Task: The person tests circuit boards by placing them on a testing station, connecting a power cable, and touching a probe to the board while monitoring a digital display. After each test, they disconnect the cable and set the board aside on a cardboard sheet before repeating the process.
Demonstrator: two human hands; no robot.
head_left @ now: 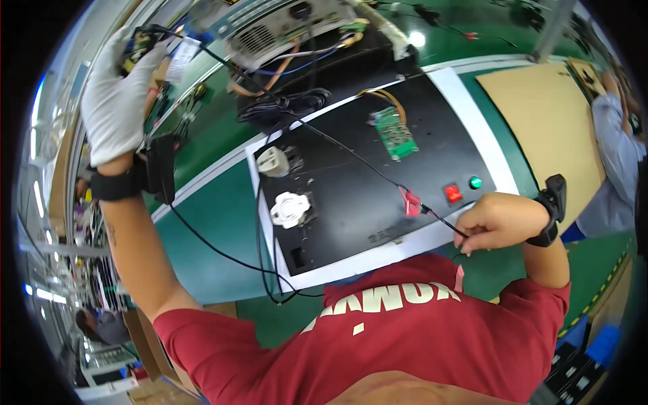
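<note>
My left hand wears a white glove and is raised at the upper left, closed around a small dark part with wires. My right hand, bare with a black wrist strap, pinches a thin black wire that ends in a red clip. The clip lies on a black test panel. A green circuit board rests on the panel's far side.
The panel carries two white sockets, a red switch and a green lamp. A grey instrument with cables stands behind it. A brown cardboard sheet lies to the right, beside another person's sleeve.
</note>
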